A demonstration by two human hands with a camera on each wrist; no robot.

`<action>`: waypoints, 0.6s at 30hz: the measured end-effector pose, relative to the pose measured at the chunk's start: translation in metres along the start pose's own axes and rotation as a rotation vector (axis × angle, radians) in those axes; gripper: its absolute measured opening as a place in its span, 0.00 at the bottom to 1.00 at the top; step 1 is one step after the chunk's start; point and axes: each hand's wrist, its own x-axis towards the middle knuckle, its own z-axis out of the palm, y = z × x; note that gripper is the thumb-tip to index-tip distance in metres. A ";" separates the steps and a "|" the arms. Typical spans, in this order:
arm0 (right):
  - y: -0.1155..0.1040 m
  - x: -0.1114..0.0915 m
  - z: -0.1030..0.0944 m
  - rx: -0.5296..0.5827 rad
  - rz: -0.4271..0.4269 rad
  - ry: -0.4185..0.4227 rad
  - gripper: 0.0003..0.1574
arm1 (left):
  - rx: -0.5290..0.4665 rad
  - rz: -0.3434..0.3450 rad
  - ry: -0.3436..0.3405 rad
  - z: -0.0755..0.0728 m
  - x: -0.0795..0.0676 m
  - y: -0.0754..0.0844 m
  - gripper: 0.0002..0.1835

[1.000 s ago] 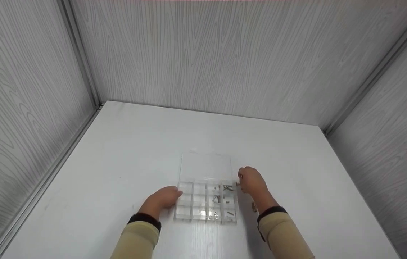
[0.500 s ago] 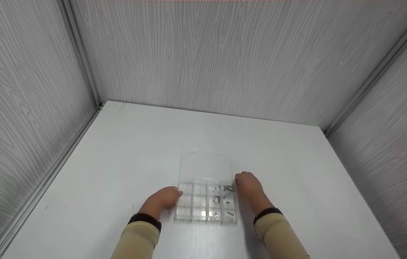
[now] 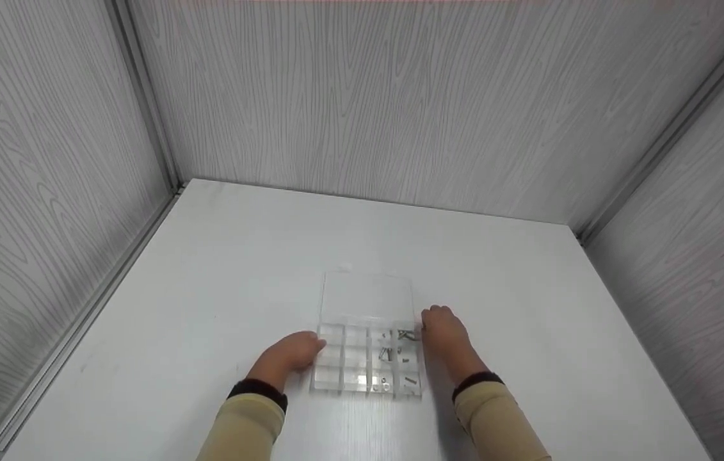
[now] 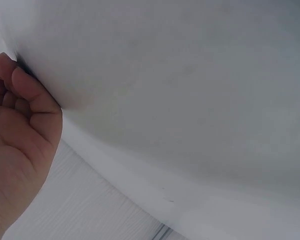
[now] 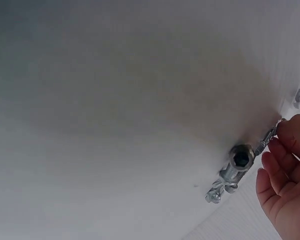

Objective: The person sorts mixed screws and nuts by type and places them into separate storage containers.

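Note:
A clear plastic compartment box (image 3: 355, 358) lies on the table with its lid (image 3: 368, 296) folded back flat. Thumb on the left rim, my left hand (image 3: 301, 349) grips the box side; the left wrist view shows that hand (image 4: 20, 135) with curled fingers. Close by the box's right edge is my right hand (image 3: 443, 330). In the right wrist view its fingertips pinch at a thin threaded screw (image 5: 268, 136). Beside them on the table lies a small heap of metal fasteners, including a hex-socket bolt (image 5: 241, 157). Several screws (image 3: 406, 335) and small nuts (image 3: 385, 384) sit in the box's right-hand compartments.
The white table (image 3: 240, 256) is enclosed by a grey wood-grain back panel (image 3: 362, 102) and side panels. The two left columns of compartments show no parts. In the head view my right forearm (image 3: 496, 416) hides the heap of fasteners.
My right hand has come down toward the box's right edge, then shifted very slightly right. Its wrist now covers the fasteners seen beside it earlier. The left hand and box stay put.

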 end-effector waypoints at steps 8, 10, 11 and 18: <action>0.006 -0.004 -0.018 0.107 0.011 0.021 0.06 | -0.008 0.004 -0.006 -0.001 0.001 -0.002 0.25; 0.006 -0.006 -0.024 0.150 -0.014 0.028 0.07 | -0.001 0.003 -0.005 -0.001 0.001 -0.001 0.25; 0.006 -0.007 -0.027 0.166 -0.026 0.029 0.08 | 0.003 0.002 -0.005 -0.001 0.001 -0.001 0.24; -0.001 -0.013 -0.043 0.185 -0.136 0.033 0.09 | -0.014 -0.020 0.001 -0.001 0.001 0.001 0.21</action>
